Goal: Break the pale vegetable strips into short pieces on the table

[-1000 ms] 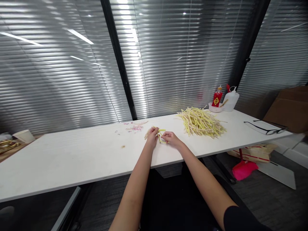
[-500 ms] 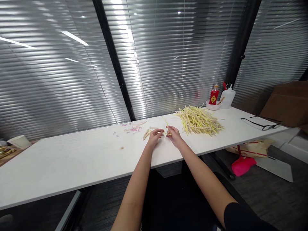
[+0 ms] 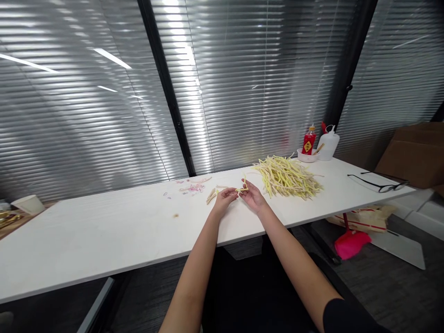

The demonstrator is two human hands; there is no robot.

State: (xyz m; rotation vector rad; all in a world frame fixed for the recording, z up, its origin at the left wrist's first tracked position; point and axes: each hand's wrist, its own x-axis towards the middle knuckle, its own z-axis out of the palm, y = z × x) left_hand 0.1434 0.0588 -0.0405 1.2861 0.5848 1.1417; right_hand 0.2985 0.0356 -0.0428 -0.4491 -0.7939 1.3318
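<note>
My left hand (image 3: 225, 201) and my right hand (image 3: 253, 198) are close together above the white table (image 3: 138, 226). Between them runs a thin, bendy yellow strip (image 3: 243, 189), bent with one end pointing up. Both hands pinch it with their fingertips. Just left of my left hand lies a small group of beige strips (image 3: 211, 196), partly hidden behind it. To the right of my right hand is a big loose pile of yellow and beige strips (image 3: 289, 178). Their material is too small to make out.
Small pink and purple loops (image 3: 196, 188) lie scattered at the back left. A red-labelled bottle (image 3: 308, 142) stands in a pink bowl (image 3: 307, 157), beside a white squeeze bottle (image 3: 328, 145). Black glasses (image 3: 385, 187) rest near the right end. Blinds (image 3: 236, 106) rise behind the table.
The yellow strip has become more sharply bent between my hands. My right hand has turned, its fingers opening upward a little. My left hand has moved slightly right.
</note>
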